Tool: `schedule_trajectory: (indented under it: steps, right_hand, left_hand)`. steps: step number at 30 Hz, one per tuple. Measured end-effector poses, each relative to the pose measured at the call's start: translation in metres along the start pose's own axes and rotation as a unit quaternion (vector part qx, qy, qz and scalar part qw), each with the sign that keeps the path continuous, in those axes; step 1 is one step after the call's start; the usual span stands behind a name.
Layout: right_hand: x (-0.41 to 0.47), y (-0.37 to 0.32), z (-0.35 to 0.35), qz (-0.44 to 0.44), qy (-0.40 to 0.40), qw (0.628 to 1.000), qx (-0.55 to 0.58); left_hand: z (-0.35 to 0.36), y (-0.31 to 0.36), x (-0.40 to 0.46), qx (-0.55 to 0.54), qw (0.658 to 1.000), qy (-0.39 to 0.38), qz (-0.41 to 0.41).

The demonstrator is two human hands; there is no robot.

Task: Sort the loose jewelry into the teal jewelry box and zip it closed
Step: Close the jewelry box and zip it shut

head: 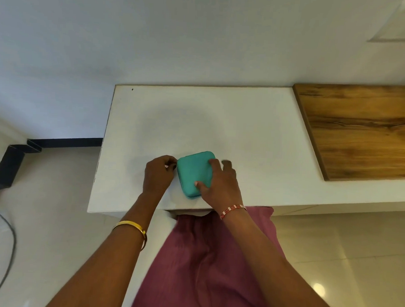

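Zero loose jewelry showing on the white tabletop [221, 121], so sorting is looking done, as a judgement; whether pieces are actually inside cannot be told with the lid down. Teal jewelry box [195, 172] is lying flat and closed near the front edge of the tabletop, between the two hands.

Right hand [220, 185] is resting on the box lid, fingers spread apart and fairly straight, thumb pressing the near part of the lid, pinning it rather than gripping. One finger is reaching past the box's right side, blurred.

Left hand [158, 174] is sitting against the box's left far corner, fingers curled together in a pinch right at the seam. Probably pinching the zipper pull, but the pull itself is too small to make out.

Judging progress: late stage, zipping step in hand. How much of the zip is already run cannot be told; the visible near and left edges are looking shut. Remaining: finishing the zip run, releasing both hands.

Also in view: wooden board [360, 130] well apart at right, gold bangle [133, 229] on left wrist, beaded bracelet [232, 209] on right wrist.
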State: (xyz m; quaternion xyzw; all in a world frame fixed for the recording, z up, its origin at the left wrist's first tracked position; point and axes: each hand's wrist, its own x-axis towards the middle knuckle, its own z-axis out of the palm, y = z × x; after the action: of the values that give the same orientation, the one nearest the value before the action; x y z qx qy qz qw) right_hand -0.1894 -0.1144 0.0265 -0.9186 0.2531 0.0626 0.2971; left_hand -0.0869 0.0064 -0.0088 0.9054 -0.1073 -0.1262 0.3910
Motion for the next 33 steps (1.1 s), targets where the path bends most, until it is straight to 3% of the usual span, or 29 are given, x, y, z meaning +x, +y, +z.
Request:
schedule_trajectory:
  steps: [4, 19, 33]
  right_hand:
    - [0.011, -0.005, 0.008, -0.066, -0.053, 0.996, -0.038]
    - [0.011, -0.002, 0.013, -0.025, -0.062, 0.997, -0.03]
    - [0.012, -0.002, 0.013, -0.019, -0.067, 0.997, -0.023]
  left_hand:
    - [0.0, 0.002, 0.004, 0.004, 1.0, -0.017, 0.001]
    - [0.0, 0.005, -0.002, 0.178, 0.982, -0.022, 0.052]
    - [-0.007, 0.009, 0.013, 0.17, 0.983, -0.067, -0.002]
